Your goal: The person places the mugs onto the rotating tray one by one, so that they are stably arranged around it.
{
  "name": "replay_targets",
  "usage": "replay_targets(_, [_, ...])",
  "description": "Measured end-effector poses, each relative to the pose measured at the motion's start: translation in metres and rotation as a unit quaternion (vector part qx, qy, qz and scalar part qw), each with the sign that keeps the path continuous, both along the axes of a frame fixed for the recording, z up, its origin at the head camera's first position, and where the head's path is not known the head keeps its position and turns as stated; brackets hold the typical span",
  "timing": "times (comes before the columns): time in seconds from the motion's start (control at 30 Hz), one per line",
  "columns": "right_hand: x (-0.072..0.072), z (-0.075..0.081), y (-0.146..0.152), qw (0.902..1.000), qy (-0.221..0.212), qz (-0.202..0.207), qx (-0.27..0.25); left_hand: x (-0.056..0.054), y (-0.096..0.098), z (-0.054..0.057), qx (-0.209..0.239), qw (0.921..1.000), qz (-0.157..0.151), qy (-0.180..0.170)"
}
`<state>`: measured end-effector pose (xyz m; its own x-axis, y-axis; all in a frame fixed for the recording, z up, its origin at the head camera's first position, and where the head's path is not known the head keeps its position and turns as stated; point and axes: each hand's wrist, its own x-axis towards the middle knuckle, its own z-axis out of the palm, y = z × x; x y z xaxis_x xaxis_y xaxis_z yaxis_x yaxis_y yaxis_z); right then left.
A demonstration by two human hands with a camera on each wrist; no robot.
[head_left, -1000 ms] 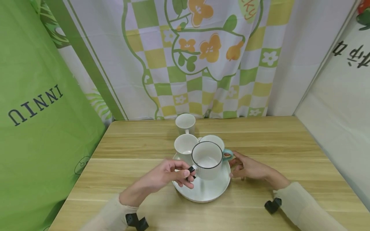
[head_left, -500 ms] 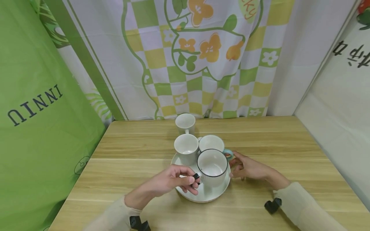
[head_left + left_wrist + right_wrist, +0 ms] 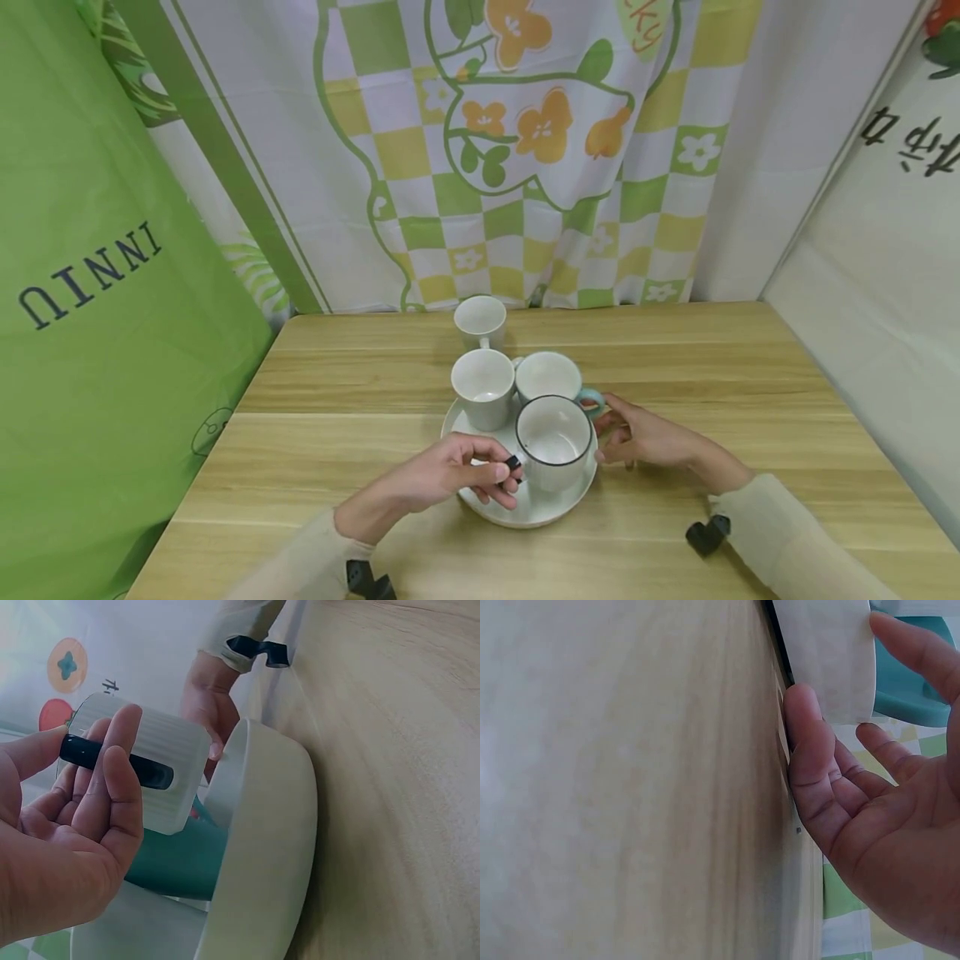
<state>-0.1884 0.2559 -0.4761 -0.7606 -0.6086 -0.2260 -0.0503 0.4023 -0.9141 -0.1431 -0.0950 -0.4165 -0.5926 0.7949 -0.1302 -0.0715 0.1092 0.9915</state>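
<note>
My left hand (image 3: 468, 475) pinches the black handle (image 3: 154, 771) of a ribbed white mug (image 3: 557, 467) with a black rim. The mug is upright over the front of a white, raised-rim plate (image 3: 480, 504); in the left wrist view its base appears a little above the rim. My right hand (image 3: 652, 437) holds the plate's right edge, one fingertip on its rim and another low against its side. Behind the held mug, on the plate, stand a plain white mug (image 3: 483, 400) and a mug with a blue-green handle (image 3: 547, 375).
Another white mug (image 3: 480, 321) stands on the wooden table (image 3: 345, 367) behind the plate, near the back edge. A patterned curtain (image 3: 540, 242) hangs behind the table. Green cloth (image 3: 112, 375) is at the left and white cloth (image 3: 877, 333) at the right.
My left hand has brought the black-rimmed mug slightly right, toward me and lower over the plate. The right hand and the other mugs keep their places.
</note>
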Motion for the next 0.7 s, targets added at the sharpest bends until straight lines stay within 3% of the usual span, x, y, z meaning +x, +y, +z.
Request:
replay_targets(0.47, [-0.002,-0.003,0.001,0.9999,0.001,0.010,-0.013,0.000,0.007,-0.017,-0.007,0.9998,-0.014,0.008])
replay_targets(0.7, [-0.002,-0.003,0.001,0.9999,0.003,0.008,-0.007,-0.002,0.008,-0.023,-0.014,0.9999,-0.007,-0.002])
